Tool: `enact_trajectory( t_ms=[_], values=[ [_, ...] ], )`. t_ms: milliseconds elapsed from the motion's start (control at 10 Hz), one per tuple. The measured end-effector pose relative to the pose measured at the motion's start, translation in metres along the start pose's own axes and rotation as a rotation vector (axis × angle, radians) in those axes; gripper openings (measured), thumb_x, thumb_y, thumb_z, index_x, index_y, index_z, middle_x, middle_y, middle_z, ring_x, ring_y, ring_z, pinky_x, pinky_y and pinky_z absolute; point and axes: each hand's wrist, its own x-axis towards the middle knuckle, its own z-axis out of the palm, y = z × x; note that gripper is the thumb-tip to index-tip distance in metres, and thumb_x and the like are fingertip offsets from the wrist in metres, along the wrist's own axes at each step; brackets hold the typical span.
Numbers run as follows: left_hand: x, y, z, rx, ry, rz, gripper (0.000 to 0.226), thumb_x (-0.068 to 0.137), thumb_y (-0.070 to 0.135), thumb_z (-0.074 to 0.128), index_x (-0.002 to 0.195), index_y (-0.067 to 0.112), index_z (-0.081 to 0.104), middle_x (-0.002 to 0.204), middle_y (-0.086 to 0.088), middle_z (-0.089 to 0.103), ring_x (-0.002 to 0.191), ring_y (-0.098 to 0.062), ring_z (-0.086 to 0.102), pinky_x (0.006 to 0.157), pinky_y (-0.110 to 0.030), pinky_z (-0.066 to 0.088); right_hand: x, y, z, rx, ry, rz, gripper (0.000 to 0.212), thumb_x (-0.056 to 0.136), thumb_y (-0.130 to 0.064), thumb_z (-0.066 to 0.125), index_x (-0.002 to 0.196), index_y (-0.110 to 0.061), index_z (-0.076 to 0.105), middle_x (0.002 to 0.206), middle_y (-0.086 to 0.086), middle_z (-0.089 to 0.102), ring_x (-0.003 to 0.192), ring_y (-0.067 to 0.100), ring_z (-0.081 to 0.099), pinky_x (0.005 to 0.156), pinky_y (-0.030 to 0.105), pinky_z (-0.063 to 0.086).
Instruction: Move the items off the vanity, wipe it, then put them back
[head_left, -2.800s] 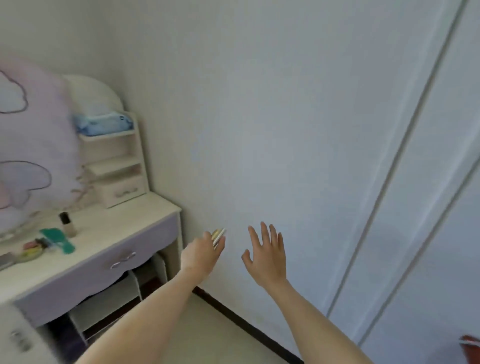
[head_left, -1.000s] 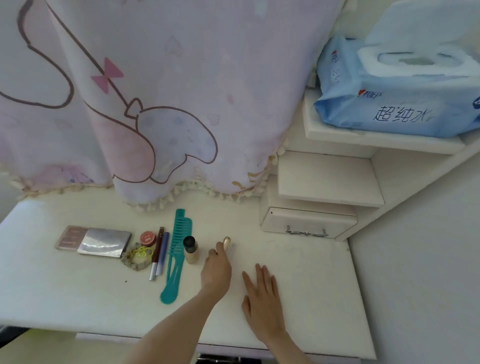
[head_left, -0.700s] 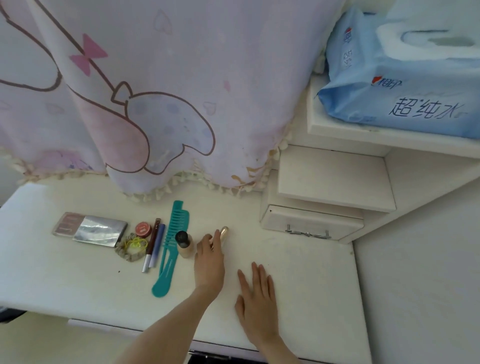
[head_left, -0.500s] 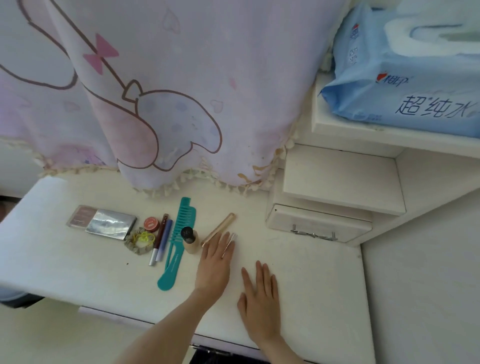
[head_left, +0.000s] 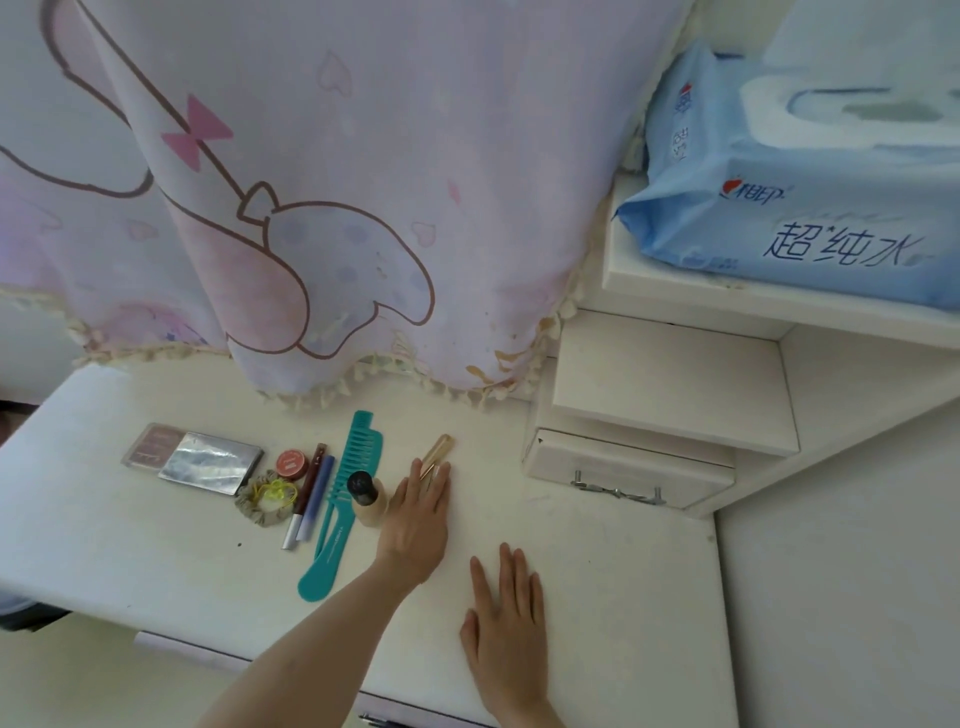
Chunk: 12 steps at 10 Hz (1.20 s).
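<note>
On the white vanity top (head_left: 130, 540) lie a row of items: a makeup palette (head_left: 195, 460), a small red tin (head_left: 291, 462), a scrunchie (head_left: 267, 498), two pencils (head_left: 310, 493), a teal comb (head_left: 343, 506) and a small bottle with a black cap (head_left: 368, 500). My left hand (head_left: 418, 519) lies flat with straight fingers on two slim gold tubes (head_left: 438, 453) just right of the bottle. My right hand (head_left: 506, 618) rests flat and open on the vanity near its front edge.
A pink cartoon cloth (head_left: 311, 182) hangs over the mirror behind the items. At the right stands a white shelf unit with a small drawer (head_left: 618, 470); a blue wet-wipe pack (head_left: 800, 176) sits on its top shelf. A wall runs along the right.
I turned from the wall to the vanity carrying the gold tubes in my left hand. That hand laid them down beside the bottle and now lies flat on them.
</note>
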Motion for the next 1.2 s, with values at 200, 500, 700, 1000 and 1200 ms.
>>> enact_trajectory(
  t_ms=[200,500,700,1000,1200],
  values=[
    [-0.024,0.004,-0.001,0.124,-0.057,0.022,0.057,0.098,0.01,0.028,0.147,0.006,0.001,0.156,-0.013,-0.004,0.132,-0.038,0.022,0.107,-0.046,0.027,-0.002,0.002,0.003,-0.003,0.046,-0.022,0.056,0.074,-0.028,0.044,0.128,-0.019,0.057,0.138,0.02,0.048,0.131,0.032,0.035,0.111,0.042,0.016],
    [-0.026,0.003,-0.015,0.381,-0.076,0.015,0.058,0.097,0.006,0.033,0.146,0.0,0.002,0.153,-0.023,-0.003,0.141,-0.037,-0.003,0.109,-0.05,0.018,-0.001,0.004,0.007,0.005,0.059,-0.027,0.057,0.072,-0.029,0.045,0.128,-0.019,0.053,0.136,0.021,0.05,0.129,0.033,0.037,0.11,0.042,0.015],
    [-0.025,-0.003,-0.016,0.529,-0.087,0.023,0.056,0.095,0.004,0.037,0.143,-0.007,0.009,0.152,-0.024,0.005,0.14,-0.039,-0.003,0.11,-0.052,0.015,0.001,0.007,0.011,0.006,0.085,-0.02,0.059,0.071,-0.03,0.046,0.128,-0.021,0.051,0.137,0.019,0.049,0.135,0.03,0.022,0.111,0.041,0.013],
    [-0.04,-0.005,-0.02,0.615,-0.118,0.036,0.056,0.1,0.025,0.02,0.145,-0.004,0.002,0.152,-0.025,-0.007,0.136,-0.045,-0.017,0.094,-0.059,-0.024,0.002,0.008,0.015,-0.096,0.127,-0.047,0.06,0.074,-0.034,0.04,0.133,-0.023,0.041,0.157,0.01,-0.008,0.145,0.026,-0.006,0.112,0.048,0.009],
    [-0.037,-0.006,-0.032,0.556,-0.114,0.094,0.057,0.101,0.033,0.021,0.147,0.005,0.005,0.154,-0.021,-0.007,0.138,-0.041,-0.015,0.103,-0.057,-0.019,0.012,0.012,0.015,-0.087,0.147,-0.094,0.067,0.056,-0.046,0.043,0.118,-0.024,0.055,0.142,0.014,0.034,0.144,0.032,-0.009,0.111,0.049,0.006]
  ],
)
